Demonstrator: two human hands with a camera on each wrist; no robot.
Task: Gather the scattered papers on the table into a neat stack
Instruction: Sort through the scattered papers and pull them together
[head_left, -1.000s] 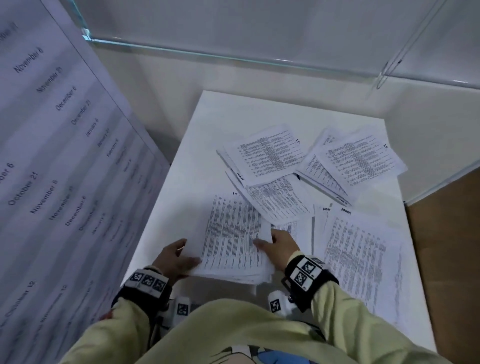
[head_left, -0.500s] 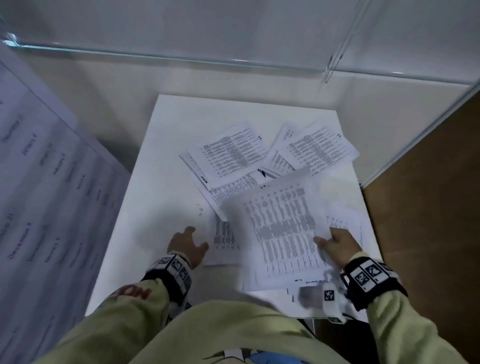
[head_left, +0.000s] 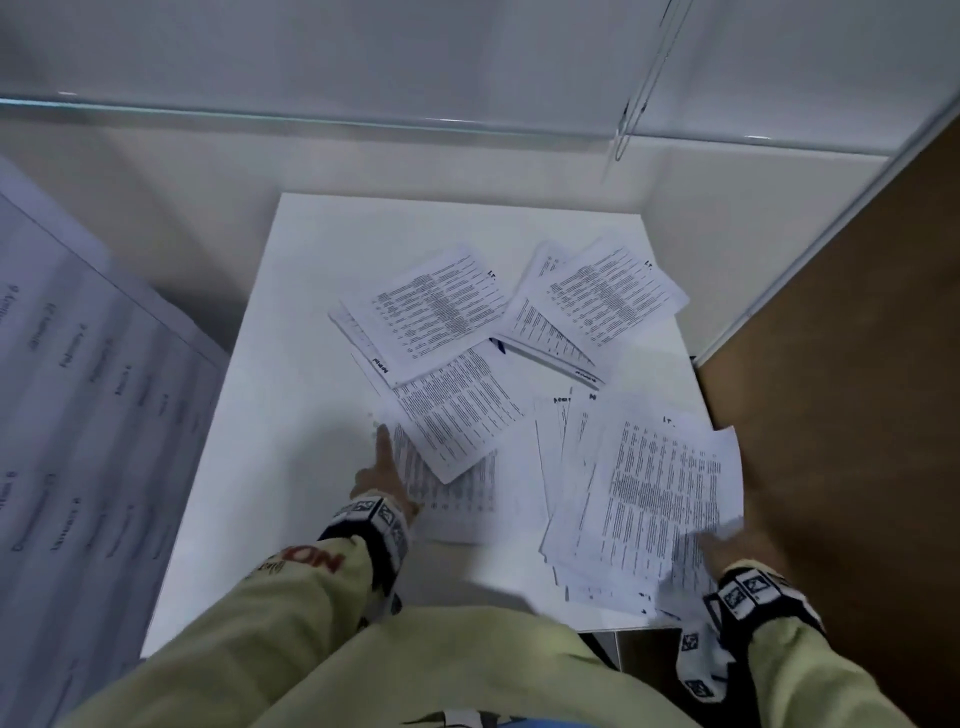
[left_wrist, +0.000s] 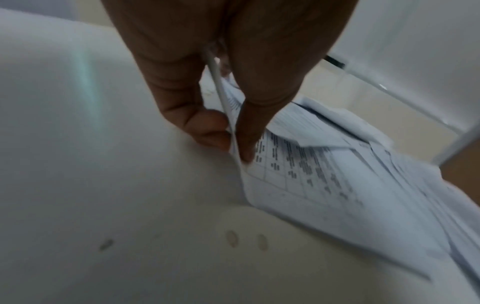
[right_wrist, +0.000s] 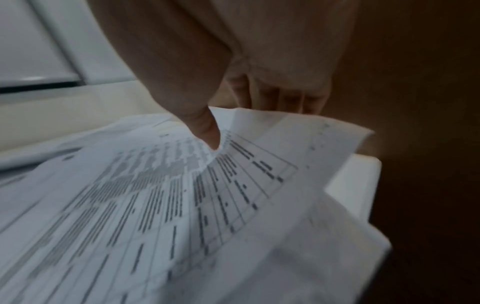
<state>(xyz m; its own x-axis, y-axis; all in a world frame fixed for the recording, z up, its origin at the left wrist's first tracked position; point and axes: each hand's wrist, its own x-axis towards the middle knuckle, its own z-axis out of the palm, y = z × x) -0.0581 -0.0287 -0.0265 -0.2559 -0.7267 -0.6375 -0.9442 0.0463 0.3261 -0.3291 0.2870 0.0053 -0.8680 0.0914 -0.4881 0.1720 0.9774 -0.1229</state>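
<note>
Thin printed papers (head_left: 452, 317) lie fanned across the smooth white table (head_left: 311, 291). The right hand (head_left: 727, 543) grasps a loose sheaf (head_left: 649, 499) at the table's near right corner, thumb on top, fingers beneath, as only the right wrist view shows. The left hand (head_left: 382, 475) pinches a sheet's edge (left_wrist: 233, 131) at table centre. Half a second earlier the sheaf was lifted over the middle.

Printed papers (head_left: 447, 322) lie scattered across a white table (head_left: 291, 364). The left hand (head_left: 382, 475) reaches toward 12 o'clock, touching a sheet's edge at centre. At 4 o'clock, the blurred right hand (head_left: 727, 545) meets a loose pile (head_left: 649, 493) overhanging the table's near edge.
</note>
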